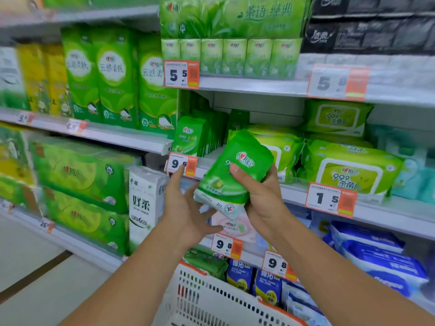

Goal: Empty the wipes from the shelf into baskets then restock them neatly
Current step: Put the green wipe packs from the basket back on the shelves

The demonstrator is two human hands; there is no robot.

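— Where is the wipes pack?

— A green wipes pack sits at the centre of view, tilted, held up in front of the shelf edge. The right hand grips it from the 3 o'clock side, thumb curled over its front face.

— And the left hand?

— The left hand is spread, fingers straight, just at the pack's lower edge at 8 o'clock. One fingertip reaches up to the price tag reading 9. Whether the palm touches the pack, I cannot tell.

— What is on the shelf?

— At 11 o'clock from the pack stands a row of small green packs, upright, one behind another. At 2 to 3 o'clock lie large lime-green wipes packs, stacked flat.

— Any basket?

— A white perforated basket with an orange rim is at 6 o'clock, below both forearms. Its inside is mostly out of view; I cannot tell what it holds. Just beyond its far rim, on a lower shelf, stand blue packs and a green pack.
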